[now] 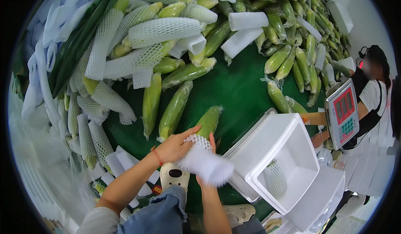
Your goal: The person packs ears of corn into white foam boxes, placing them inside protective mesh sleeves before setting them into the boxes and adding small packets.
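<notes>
Between my hands is an ear of corn in its green husk and clear film (209,121), its tip pointing up and away from me. A white foam net sleeve (208,165) covers its lower part and hangs loose and blurred towards me. My left hand (178,144) grips the sleeve's rim and the corn from the left. My right hand (211,149) holds the corn from the right, its fingers partly hidden behind the sleeve. To the right, a white foam box (293,168) contains a corn ear in a foam net (275,179).
Film-wrapped corn (175,108) lies on the green surface (238,83). Net-sleeved corn is heaped at the upper left (163,30), and more corn at the upper right (282,21). A digital scale's display unit (343,113) rises beyond the box. Another person (372,89) is at the far right.
</notes>
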### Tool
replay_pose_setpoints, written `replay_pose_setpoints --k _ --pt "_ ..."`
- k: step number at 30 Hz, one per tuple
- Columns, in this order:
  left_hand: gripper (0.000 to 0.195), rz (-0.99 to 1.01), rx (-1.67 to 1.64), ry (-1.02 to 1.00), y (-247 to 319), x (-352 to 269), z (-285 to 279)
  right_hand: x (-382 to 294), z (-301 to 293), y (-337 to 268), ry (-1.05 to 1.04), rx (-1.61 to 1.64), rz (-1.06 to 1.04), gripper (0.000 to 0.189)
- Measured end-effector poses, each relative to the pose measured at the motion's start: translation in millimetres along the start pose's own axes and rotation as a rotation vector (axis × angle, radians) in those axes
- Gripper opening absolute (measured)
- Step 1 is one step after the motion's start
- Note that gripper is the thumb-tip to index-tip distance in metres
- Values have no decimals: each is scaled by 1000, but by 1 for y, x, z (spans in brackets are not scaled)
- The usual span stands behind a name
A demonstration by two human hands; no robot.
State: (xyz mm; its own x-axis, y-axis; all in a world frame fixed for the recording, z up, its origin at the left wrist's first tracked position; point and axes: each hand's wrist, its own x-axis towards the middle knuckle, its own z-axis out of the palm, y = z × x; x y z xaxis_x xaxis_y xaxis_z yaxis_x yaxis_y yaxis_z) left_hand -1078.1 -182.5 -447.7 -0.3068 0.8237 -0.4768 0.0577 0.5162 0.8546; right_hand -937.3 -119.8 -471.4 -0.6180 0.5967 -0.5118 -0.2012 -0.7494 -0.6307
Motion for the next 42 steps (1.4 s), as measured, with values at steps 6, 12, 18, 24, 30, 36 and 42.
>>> replay_pose_setpoints --k 6,12,18,24,30,36,42 --pt "30 -41 -138 111 12 -25 3 -26 -19 -3 100 -195 -79 32" --pt "27 115 -62 304 -61 47 27 51 -36 66 510 244 -199 33" --pt "39 -92 -965 -179 -2 38 -12 28 16 -7 123 -123 -259 49" --pt "48 534 -220 160 45 71 -46 -9 58 -58 -263 562 395 82" --pt "32 278 -500 569 -30 32 -29 154 71 -159 239 295 -326 52" --pt "22 294 -124 702 -57 -24 -8 233 -17 -328 502 249 -567 60" --pt "38 439 1148 956 -29 14 -114 193 62 -279 -61 91 -348 35"
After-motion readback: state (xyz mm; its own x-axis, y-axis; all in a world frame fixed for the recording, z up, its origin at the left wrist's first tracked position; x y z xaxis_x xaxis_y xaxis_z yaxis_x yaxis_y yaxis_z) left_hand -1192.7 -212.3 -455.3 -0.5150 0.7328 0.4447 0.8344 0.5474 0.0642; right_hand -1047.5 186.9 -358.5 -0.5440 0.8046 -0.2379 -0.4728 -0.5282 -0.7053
